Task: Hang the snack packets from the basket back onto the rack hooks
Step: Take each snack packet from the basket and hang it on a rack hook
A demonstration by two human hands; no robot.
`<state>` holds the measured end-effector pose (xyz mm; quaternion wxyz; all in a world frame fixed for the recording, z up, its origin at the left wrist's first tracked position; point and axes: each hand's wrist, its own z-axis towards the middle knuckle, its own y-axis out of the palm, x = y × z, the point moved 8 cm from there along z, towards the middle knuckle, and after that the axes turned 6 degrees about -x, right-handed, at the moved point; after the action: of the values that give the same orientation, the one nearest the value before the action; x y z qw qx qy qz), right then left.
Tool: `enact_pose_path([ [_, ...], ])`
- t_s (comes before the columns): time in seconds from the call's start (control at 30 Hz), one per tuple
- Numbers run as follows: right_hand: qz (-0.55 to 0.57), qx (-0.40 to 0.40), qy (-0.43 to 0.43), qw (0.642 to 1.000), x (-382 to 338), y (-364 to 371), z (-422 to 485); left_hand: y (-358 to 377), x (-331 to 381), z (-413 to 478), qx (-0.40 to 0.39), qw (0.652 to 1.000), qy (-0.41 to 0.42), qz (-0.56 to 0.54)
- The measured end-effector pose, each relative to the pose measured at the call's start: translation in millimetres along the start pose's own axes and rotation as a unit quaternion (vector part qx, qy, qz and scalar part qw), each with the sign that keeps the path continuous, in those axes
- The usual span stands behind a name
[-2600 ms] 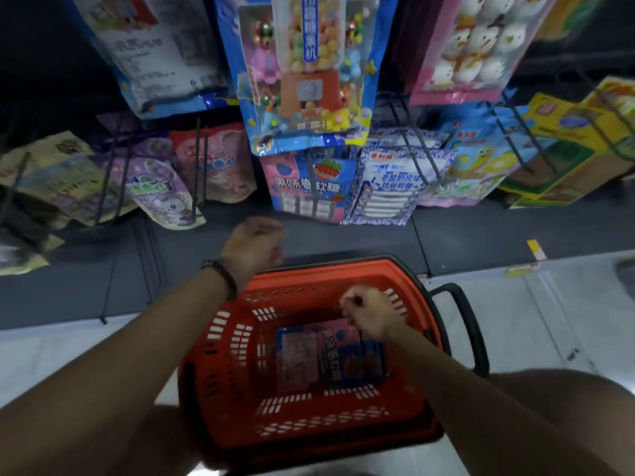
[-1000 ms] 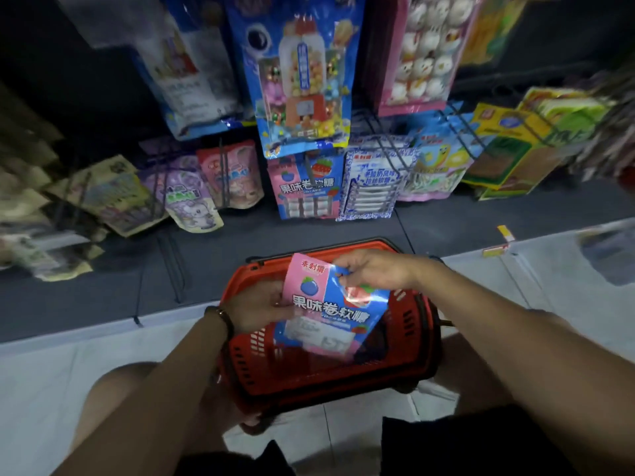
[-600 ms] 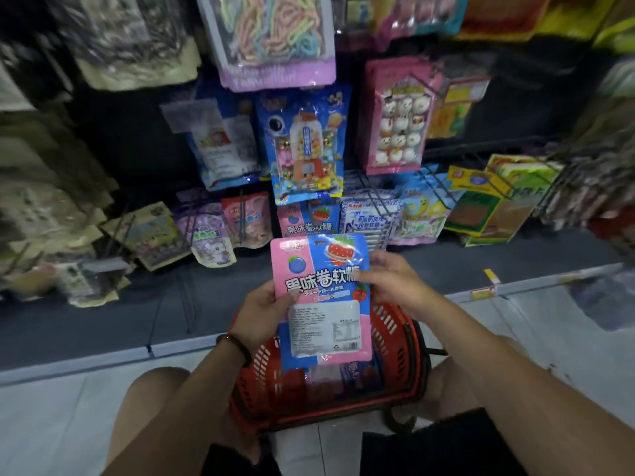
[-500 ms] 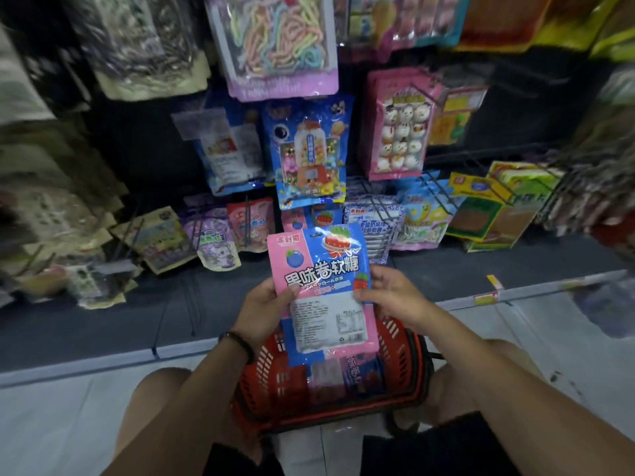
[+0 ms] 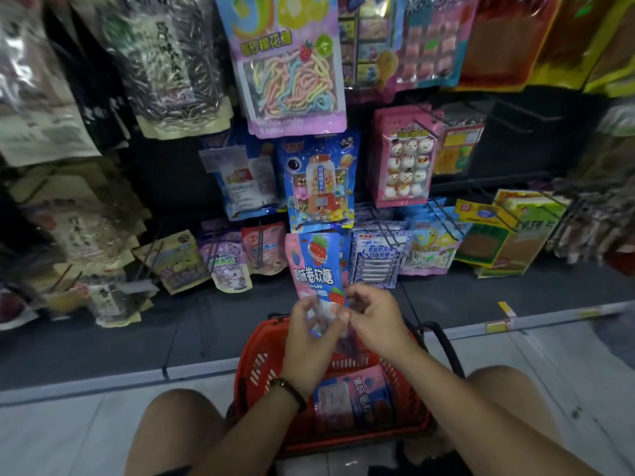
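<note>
Pink-blue packet (image 5: 314, 266) upright over basket (image 5: 254, 365), btm edge in pinch of L hand (image 5: 309, 341) + R hand (image 5: 378, 321)

A dark bracelet (image 5: 288, 393) sits behind the left hand (image 5: 309, 338).

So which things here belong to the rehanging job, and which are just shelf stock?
Job: pink-and-blue packet, pinched at its lower end by left hand and right hand; matching packet lying in the red basket.
Just there: gumball-machine packet, snowman packet, rainbow candy bag, yellow-green boxes.
</note>
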<state>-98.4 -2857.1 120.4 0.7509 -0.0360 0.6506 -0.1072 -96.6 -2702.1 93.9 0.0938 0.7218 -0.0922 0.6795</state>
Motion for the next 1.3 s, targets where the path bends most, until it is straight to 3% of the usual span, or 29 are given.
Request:
enact_pose_path([
  [0.27,-0.057,-0.047,-0.043,0.996,-14.3,6.5,-4.9,-11.8,18.5,27.4,-0.013,0.998,0.016,-0.056],
  [0.33,-0.054,-0.017,-0.022,0.998,-12.5,-6.9,-0.4,-19.8,20.3,32.4,-0.004,0.999,0.010,-0.047],
  [0.43,-0.085,0.093,0.032,0.991,-7.7,-43.4,8.5,-26.8,24.4,37.6,-0.033,0.999,0.003,-0.025],
  [0.53,0.023,0.113,0.108,0.987,4.8,-58.5,19.1,-29.0,31.4,42.6,-0.077,0.997,0.012,-0.001],
  [0.63,0.070,0.102,0.105,0.987,8.8,-62.1,28.6,-27.5,32.3,49.2,-0.099,0.995,0.005,0.008],
  [0.77,0.080,0.108,0.105,0.985,15.0,-59.6,34.2,-32.9,22.3,60.2,-0.077,0.996,-0.033,-0.016],
  [0.97,0.030,0.099,0.095,0.990,33.4,-59.5,50.5,-41.3,17.0,90.2,-0.057,0.998,0.011,0.034],
  [1.2,-0.080,0.061,0.074,0.992,65.2,-55.7,80.0,-54.9,-14.2,132.1,0.011,0.982,0.040,0.184],
  [1.3,-0.029,0.052,0.107,0.992,91.2,-49.2,92.5,-52.6,-35.9,151.8,0.014,0.987,0.012,0.162],
])
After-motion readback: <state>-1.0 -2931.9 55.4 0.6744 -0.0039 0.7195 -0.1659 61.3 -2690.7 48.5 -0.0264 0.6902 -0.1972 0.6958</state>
